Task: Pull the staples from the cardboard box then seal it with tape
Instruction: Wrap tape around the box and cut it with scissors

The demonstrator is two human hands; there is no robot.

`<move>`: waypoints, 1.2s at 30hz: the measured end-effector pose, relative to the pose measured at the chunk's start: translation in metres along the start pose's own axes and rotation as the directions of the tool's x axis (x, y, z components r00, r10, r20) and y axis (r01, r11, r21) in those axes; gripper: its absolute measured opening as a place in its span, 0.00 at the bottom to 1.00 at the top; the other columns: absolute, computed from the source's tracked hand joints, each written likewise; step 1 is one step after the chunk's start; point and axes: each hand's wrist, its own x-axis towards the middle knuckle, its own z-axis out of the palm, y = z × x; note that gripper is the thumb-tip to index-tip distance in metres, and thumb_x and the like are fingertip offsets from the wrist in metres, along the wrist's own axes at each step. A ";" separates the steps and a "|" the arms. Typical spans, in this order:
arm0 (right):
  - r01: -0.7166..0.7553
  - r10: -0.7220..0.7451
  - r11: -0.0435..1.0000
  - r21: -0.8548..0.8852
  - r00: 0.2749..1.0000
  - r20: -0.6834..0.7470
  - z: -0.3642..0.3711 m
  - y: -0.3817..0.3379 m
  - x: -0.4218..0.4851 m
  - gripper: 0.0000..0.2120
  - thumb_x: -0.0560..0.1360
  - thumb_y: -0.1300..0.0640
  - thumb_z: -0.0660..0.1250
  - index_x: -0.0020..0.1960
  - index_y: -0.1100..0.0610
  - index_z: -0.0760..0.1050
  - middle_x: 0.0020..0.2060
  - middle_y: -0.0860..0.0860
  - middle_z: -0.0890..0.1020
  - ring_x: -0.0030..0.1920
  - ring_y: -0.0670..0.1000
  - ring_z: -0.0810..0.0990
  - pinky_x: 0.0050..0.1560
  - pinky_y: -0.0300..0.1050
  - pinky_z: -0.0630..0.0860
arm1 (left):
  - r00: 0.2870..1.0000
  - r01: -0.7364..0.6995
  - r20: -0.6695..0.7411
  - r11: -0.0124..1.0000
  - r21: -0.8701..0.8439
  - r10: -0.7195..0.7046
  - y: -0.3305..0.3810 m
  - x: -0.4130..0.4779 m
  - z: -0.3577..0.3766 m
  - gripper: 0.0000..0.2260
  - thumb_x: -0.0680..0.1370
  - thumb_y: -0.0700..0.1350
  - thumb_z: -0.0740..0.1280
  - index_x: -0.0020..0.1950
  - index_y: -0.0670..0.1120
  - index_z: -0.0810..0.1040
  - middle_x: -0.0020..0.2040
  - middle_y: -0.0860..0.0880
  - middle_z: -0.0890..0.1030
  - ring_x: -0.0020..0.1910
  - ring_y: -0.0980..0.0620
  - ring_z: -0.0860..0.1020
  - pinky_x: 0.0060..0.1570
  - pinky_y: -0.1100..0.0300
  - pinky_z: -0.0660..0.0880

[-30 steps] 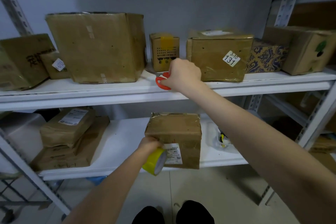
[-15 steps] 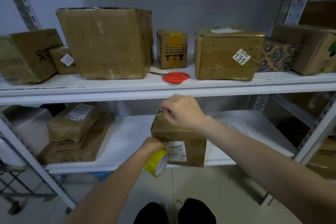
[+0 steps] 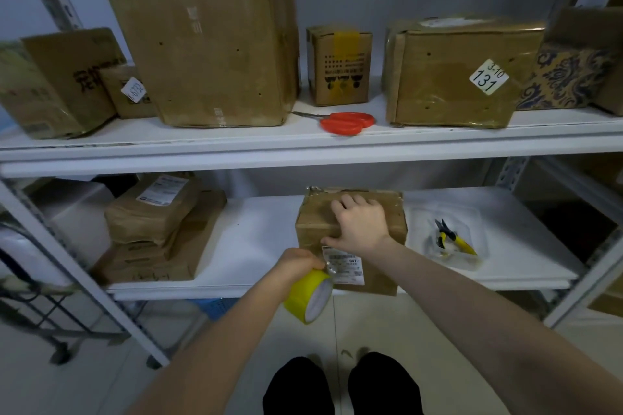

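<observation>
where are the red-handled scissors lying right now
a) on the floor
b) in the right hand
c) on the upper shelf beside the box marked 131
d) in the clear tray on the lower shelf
c: the red-handled scissors lie on the upper shelf, just left of the box marked 131, while the right hand rests on the cardboard box below.

We stand in a parcel storeroom: taped cardboard parcels (image 3: 209,50) crowd the upper shelf (image 3: 236,141), one with a numbered sticker (image 3: 488,77), and labelled packages (image 3: 151,212) sit below it.
</observation>
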 end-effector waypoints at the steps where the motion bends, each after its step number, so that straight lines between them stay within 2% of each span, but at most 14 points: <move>1: -0.018 0.018 1.000 -0.001 1.000 0.001 0.002 -0.005 0.003 0.32 0.68 0.32 0.66 0.61 0.54 0.72 0.58 0.53 0.77 0.59 0.56 0.75 0.53 0.49 0.70 | 1.000 0.001 0.004 1.000 -0.005 -0.001 0.000 0.001 0.000 0.08 0.72 0.33 0.70 0.35 0.45 0.79 0.44 0.43 0.80 0.46 0.48 0.77 0.53 0.57 0.74; 4: -0.097 0.097 0.995 0.006 0.995 0.029 0.004 -0.022 0.012 0.33 0.70 0.32 0.65 0.63 0.56 0.71 0.60 0.54 0.75 0.61 0.56 0.73 0.56 0.50 0.69 | 1.000 0.004 0.011 0.999 -0.041 -0.003 0.002 -0.001 0.002 0.08 0.72 0.34 0.70 0.36 0.45 0.79 0.41 0.45 0.79 0.42 0.50 0.77 0.45 0.60 0.73; 6: -0.128 0.128 0.992 -0.007 0.991 0.024 0.002 -0.031 0.020 0.32 0.71 0.33 0.64 0.63 0.57 0.71 0.61 0.55 0.75 0.62 0.56 0.73 0.55 0.50 0.69 | 1.000 -0.002 0.007 0.999 -0.041 0.002 0.004 -0.001 0.003 0.08 0.71 0.33 0.70 0.37 0.45 0.79 0.43 0.44 0.79 0.45 0.49 0.76 0.48 0.58 0.74; 9: -0.070 0.073 0.997 -0.037 0.994 0.083 -0.012 -0.026 0.027 0.29 0.72 0.33 0.62 0.59 0.57 0.73 0.56 0.55 0.79 0.58 0.56 0.76 0.49 0.48 0.72 | 1.000 -0.011 0.006 1.000 -0.025 0.012 0.008 -0.004 -0.003 0.05 0.71 0.34 0.70 0.43 0.43 0.80 0.47 0.43 0.80 0.48 0.47 0.77 0.55 0.54 0.75; 12: -0.094 0.061 0.980 0.174 0.980 0.191 -0.027 0.001 0.018 0.24 0.74 0.35 0.62 0.55 0.54 0.76 0.49 0.53 0.81 0.52 0.56 0.80 0.45 0.47 0.76 | 1.000 -0.028 0.012 0.999 -0.036 0.028 0.016 -0.009 -0.009 0.03 0.72 0.36 0.71 0.43 0.44 0.80 0.46 0.43 0.79 0.48 0.46 0.77 0.54 0.55 0.74; 15: -0.163 0.159 0.880 0.446 0.986 0.046 -0.034 0.025 -0.003 0.13 0.78 0.51 0.63 0.55 0.57 0.79 0.50 0.54 0.82 0.52 0.57 0.80 0.47 0.48 0.76 | 0.997 -0.075 0.032 0.997 0.013 0.074 0.025 -0.013 -0.012 0.06 0.73 0.39 0.71 0.37 0.47 0.80 0.45 0.45 0.80 0.47 0.47 0.76 0.55 0.55 0.74; 18: -0.157 0.230 0.776 0.611 0.972 -0.042 -0.041 0.026 -0.025 0.10 0.79 0.57 0.62 0.44 0.58 0.80 0.38 0.53 0.82 0.42 0.55 0.80 0.40 0.45 0.71 | 0.988 -0.148 0.046 0.989 0.007 0.147 0.033 -0.020 -0.011 0.07 0.74 0.38 0.70 0.37 0.47 0.79 0.39 0.48 0.79 0.41 0.52 0.76 0.48 0.60 0.74; 20: -0.179 0.199 0.742 0.646 0.979 0.042 -0.044 0.014 -0.037 0.17 0.79 0.51 0.61 0.36 0.58 0.76 0.29 0.51 0.77 0.33 0.53 0.76 0.35 0.44 0.66 | 0.979 -0.194 0.062 0.981 -0.011 0.195 0.037 -0.024 -0.010 0.08 0.75 0.37 0.68 0.37 0.46 0.79 0.38 0.49 0.79 0.41 0.52 0.76 0.49 0.59 0.73; 22: -0.217 0.176 0.758 0.615 0.976 0.128 -0.046 0.001 -0.047 0.21 0.77 0.46 0.64 0.33 0.60 0.77 0.26 0.54 0.76 0.31 0.53 0.75 0.33 0.47 0.67 | 0.967 -0.240 0.084 0.970 -0.034 0.242 0.039 -0.029 -0.007 0.10 0.76 0.36 0.66 0.37 0.46 0.78 0.38 0.48 0.79 0.43 0.51 0.75 0.52 0.57 0.72; 25: -0.251 0.222 0.692 0.677 0.966 0.132 -0.045 -0.006 -0.054 0.10 0.73 0.52 0.70 0.39 0.58 0.83 0.31 0.54 0.82 0.34 0.51 0.78 0.33 0.44 0.69 | 0.951 -0.276 0.123 0.958 -0.070 0.283 0.038 -0.035 -0.004 0.09 0.77 0.38 0.66 0.38 0.46 0.78 0.41 0.47 0.79 0.47 0.49 0.75 0.57 0.54 0.72; 28: -0.262 0.238 0.577 0.773 0.960 0.147 -0.041 -0.007 -0.060 0.07 0.74 0.58 0.70 0.38 0.58 0.82 0.26 0.50 0.78 0.29 0.47 0.73 0.29 0.40 0.65 | 0.946 -0.282 0.154 0.959 -0.042 0.285 0.035 -0.040 -0.003 0.06 0.78 0.40 0.66 0.41 0.46 0.79 0.44 0.45 0.80 0.49 0.48 0.76 0.57 0.51 0.72; 31: -0.283 0.202 0.612 0.739 0.959 0.200 -0.035 -0.013 -0.068 0.09 0.76 0.58 0.66 0.38 0.58 0.80 0.25 0.46 0.73 0.28 0.45 0.70 0.29 0.40 0.62 | 0.956 -0.234 0.195 0.971 0.047 0.221 0.030 -0.047 -0.006 0.04 0.77 0.45 0.68 0.48 0.48 0.82 0.51 0.45 0.82 0.53 0.47 0.78 0.60 0.49 0.74; 34: -0.323 0.224 0.608 0.725 0.946 0.234 -0.026 -0.011 -0.077 0.10 0.77 0.59 0.64 0.37 0.55 0.75 0.27 0.45 0.72 0.30 0.45 0.70 0.32 0.43 0.62 | 0.941 -0.180 0.293 0.984 0.014 0.168 0.028 -0.051 -0.010 0.18 0.73 0.48 0.73 0.61 0.54 0.76 0.58 0.48 0.80 0.57 0.48 0.79 0.57 0.51 0.77; 36: -0.348 0.237 0.593 0.727 0.937 0.255 -0.023 -0.009 -0.082 0.10 0.77 0.59 0.64 0.37 0.54 0.74 0.27 0.44 0.73 0.31 0.45 0.71 0.32 0.42 0.63 | 0.930 -0.162 0.337 0.987 0.021 0.146 0.032 -0.057 -0.014 0.26 0.73 0.45 0.73 0.66 0.60 0.66 0.53 0.52 0.78 0.51 0.52 0.79 0.49 0.58 0.77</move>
